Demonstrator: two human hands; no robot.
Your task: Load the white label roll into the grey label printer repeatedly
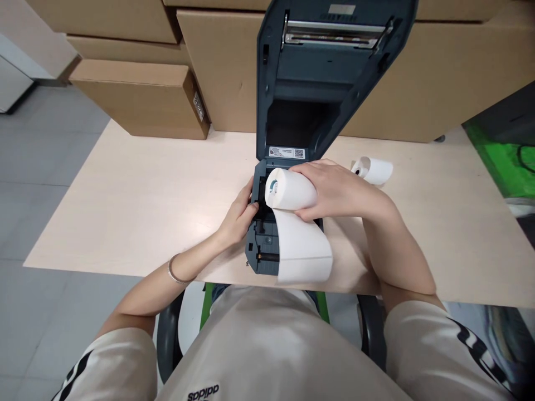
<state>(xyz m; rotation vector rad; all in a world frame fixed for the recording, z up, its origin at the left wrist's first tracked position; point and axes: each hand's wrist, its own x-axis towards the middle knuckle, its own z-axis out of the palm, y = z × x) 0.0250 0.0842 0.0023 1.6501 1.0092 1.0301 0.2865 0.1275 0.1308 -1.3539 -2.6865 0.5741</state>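
Note:
A dark grey label printer (263, 250) stands on the pale wooden table (125, 206) with its lid (321, 72) swung up and back. My right hand (334, 189) is closed around a white paper roll (288, 189) held over the open bay. A loose strip of the paper (303, 248) hangs forward over the printer's front. My left hand (238, 217) rests against the printer's left side, fingers curled onto the edge of the bay. A bracelet (178, 273) sits on my left wrist.
A second white roll (374, 170) lies on the table to the right of the printer. Cardboard boxes (142, 97) are stacked along the back of the table. A green and black object (507, 161) stands at the right edge. Grey floor lies to the left.

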